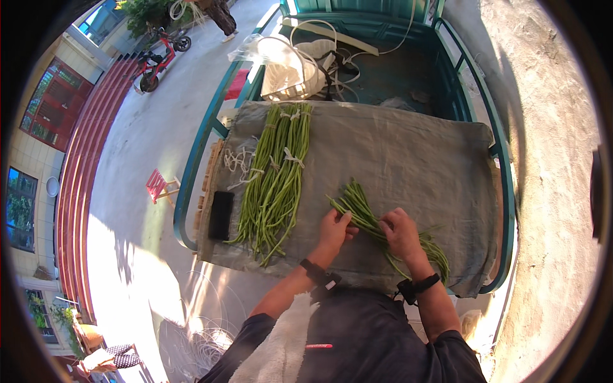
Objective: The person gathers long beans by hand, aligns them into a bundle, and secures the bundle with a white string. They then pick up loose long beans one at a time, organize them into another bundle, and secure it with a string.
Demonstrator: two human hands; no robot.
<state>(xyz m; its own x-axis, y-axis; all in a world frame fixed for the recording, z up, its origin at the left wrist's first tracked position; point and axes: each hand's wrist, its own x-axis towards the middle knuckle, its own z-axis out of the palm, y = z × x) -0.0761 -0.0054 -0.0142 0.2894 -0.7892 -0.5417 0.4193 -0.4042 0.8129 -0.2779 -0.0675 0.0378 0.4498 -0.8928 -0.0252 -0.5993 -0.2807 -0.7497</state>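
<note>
A loose bunch of long green beans (361, 208) lies slantwise on a grey-brown cloth, its far ends trailing toward the front right. My left hand (334, 231) is closed at the left side of this bunch, thumb and fingers pinching beans near their ends. Over the middle of the bunch, my right hand (400, 231) is curled with its fingertips closed on the beans. To the left lie tied bundles of long green beans (271, 191), bound with white strips. Loose white ties (237, 161) and a flat black phone-like object (221, 216) sit left of them.
The cloth (408, 153) covers the near part of a green cart bed with metal side rails (504, 191). Behind it stands a white container (290, 80) among cords and plastic. A small red stool (159, 185) is left of the cart; a rough wall (555, 191) runs along the right.
</note>
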